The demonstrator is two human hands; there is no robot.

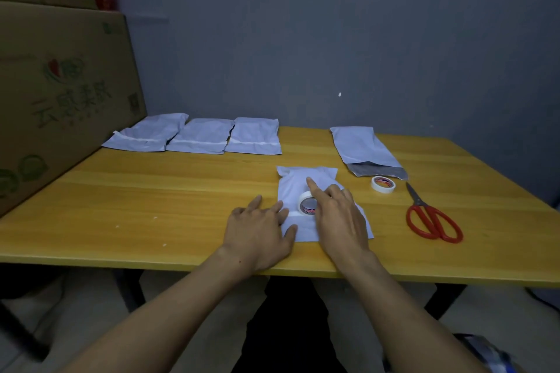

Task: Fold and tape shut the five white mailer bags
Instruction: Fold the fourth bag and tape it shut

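- My left grip (pixel 257 227) lies flat and spread with its fingers straight. The fingertips press the left edge of the white mailer bag (pixel 306 179), and the palm is on the counter (pixel 151 206).
- That bag lies near the front edge of the counter, straight ahead of me, its far end crumpled.
- My right grip (pixel 339 218) rests on the bag's right half with the fingers loose and apart and the index finger (pixel 312 185) stretched forward. It pinches nothing that I can see.
- A tape roll (pixel 307 205) lies on the bag between my two grips, touching the right one. My right thumb is hidden, so I cannot tell whether it holds the roll.
- A short white strip (pixel 292 214) runs from the roll toward my left fingertips.
- Three folded bags (pixel 200 138) sit in a row at the far left of the counter, each with a white band across its near end.
- An unfolded bag (pixel 360 145) lies at the far right, its grey flap (pixel 375 174) open toward me.
- A second tape roll (pixel 383 184) sits just in front of that flap.
- Red-handled scissors (pixel 433 218) lie to the right of the second roll, blades closed and pointing away from me.
- A cardboard box (pixel 60 85) stands at the counter's left end, beside the leftmost folded bag.
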